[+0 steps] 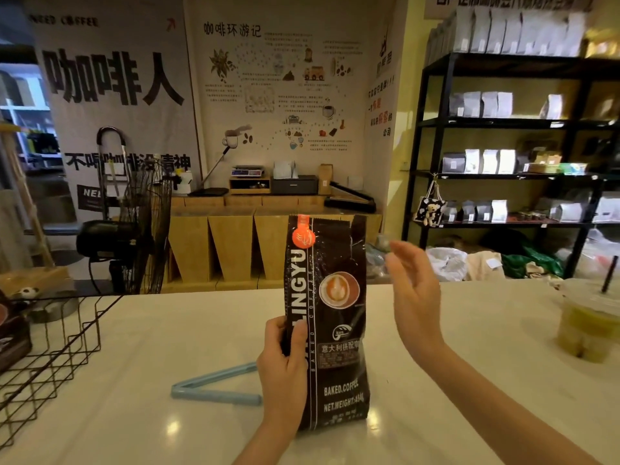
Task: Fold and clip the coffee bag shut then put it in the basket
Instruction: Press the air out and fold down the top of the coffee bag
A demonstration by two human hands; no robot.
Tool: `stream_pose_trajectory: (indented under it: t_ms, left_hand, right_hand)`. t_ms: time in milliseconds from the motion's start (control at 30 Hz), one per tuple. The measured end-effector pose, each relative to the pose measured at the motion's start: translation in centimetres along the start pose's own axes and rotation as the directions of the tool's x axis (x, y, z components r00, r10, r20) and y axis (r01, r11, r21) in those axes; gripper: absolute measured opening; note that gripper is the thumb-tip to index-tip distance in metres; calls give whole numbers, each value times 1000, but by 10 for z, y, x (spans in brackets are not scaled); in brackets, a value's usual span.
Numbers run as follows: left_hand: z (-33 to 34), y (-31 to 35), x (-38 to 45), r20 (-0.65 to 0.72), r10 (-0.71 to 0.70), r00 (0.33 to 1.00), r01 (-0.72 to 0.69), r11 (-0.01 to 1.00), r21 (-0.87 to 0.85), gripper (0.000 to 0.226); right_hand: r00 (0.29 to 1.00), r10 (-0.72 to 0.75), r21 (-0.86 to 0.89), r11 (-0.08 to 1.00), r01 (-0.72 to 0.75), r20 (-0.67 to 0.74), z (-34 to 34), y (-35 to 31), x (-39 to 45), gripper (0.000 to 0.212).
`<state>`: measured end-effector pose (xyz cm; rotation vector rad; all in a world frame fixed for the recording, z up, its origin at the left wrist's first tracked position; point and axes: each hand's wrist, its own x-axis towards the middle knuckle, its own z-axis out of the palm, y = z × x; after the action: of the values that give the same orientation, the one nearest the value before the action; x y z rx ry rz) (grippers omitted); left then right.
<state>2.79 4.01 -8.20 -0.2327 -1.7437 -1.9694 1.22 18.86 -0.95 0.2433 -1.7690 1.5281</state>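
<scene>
Left hand (283,367) grips upright coffee bag (330,317); right hand (414,297) open beside it.

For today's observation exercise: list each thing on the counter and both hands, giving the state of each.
coffee bag: upright, top unfolded, unclipped
blue bag clip: open, lying flat behind the left hand
wire basket: at counter's left edge
left hand: gripping the bag's side
right hand: open, off the bag
iced drink cup: upright, straw in

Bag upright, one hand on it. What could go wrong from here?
1. The tall dark brown foil coffee bag stands upright, gripped only by the left hand; the open right hand is apart from it, so it may tip while its unfolded top is folded.
2. The light blue plastic sealing clip lies open behind the left hand, an awkward reach.
3. The lidded cup of green drink stands on the right, exposed to a stray elbow.
</scene>
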Motion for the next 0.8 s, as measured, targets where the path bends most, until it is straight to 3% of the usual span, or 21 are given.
stream_pose_trajectory:
  t_ms: [100,233,300,467,533,600,667,700,767,800]
  left_hand:
    - [0,-2,1,-13,-4,1000,5,1000,15,22]
    - [2,-2,2,-31,-32,999,33,999,3,21]
    - [1,-1,1,-37,-30,999,30,999,11,20]
    - [0,-1,3,3,-15,1000,15,996,92,23]
    - [2,4,8,-33,134,990,-122,962,245,28]
    - [7,20,24,-24,428,903,-364,796,484,44]
    - [19,48,45,151,690,708,-603,480,638,41]
    - [27,64,55,298,753,587,-702,291,650,33]
    - [44,80,74,609,703,367,-828,-52,559,24]
    - [50,84,80,732,613,297,-853,-175,492,26]
  right_hand:
    - [934,323,12,944,-328,155,-14,37,-42,23]
    - [812,437,121,849,-515,386,-11,46,-73,32]
    - [792,446,190,810,-555,416,-6,45,-79,36]
    - [818,433,253,802,-541,379,-5,42,-79,35]
    - [821,428,269,798,-539,377,-6,41,-79,35]
    - [820,424,292,787,-543,384,-6,40,-78,34]
    - [820,423,305,780,-547,386,-5,41,-78,34]
    - [821,423,308,779,-545,383,-4,41,-79,35]
    - [828,417,304,788,-535,376,-3,40,-79,37]
    - [832,412,298,796,-527,372,-3,41,-80,38]
